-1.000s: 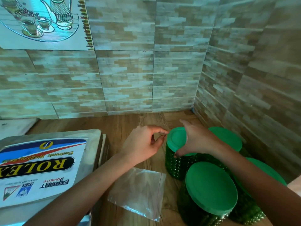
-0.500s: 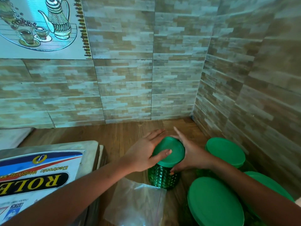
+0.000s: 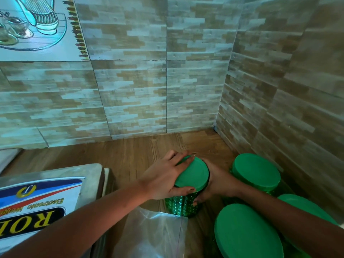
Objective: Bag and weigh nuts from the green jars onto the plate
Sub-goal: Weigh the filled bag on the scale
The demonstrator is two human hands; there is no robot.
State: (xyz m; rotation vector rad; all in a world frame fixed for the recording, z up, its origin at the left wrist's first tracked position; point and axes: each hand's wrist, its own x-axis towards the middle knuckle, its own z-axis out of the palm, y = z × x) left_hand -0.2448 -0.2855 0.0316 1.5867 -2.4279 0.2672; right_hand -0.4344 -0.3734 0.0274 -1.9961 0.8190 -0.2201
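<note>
A small green jar (image 3: pixel 181 206) with a ribbed glossy body stands on the wooden counter, its green lid (image 3: pixel 193 175) tilted toward me. My left hand (image 3: pixel 163 180) grips the lid, fingers over its far rim and thumb on its near edge. My right hand (image 3: pixel 216 183) wraps round the jar's body from the right, fingertips low on its front. A clear plastic bag (image 3: pixel 154 235) lies flat on the counter just in front of the jar. The jar's contents are hidden.
Three more green-lidded jars crowd the right corner: one behind (image 3: pixel 256 173), one in front (image 3: pixel 247 233), one at the far right (image 3: pixel 305 207). A weighing scale with a printed label (image 3: pixel 37 202) fills the left. Tiled walls (image 3: pixel 130 90) close the back and right.
The small jar came toward the bag with my right hand. My left hand, empty a second ago, closed over the lid, which now tilts. The camera moved nearer.
</note>
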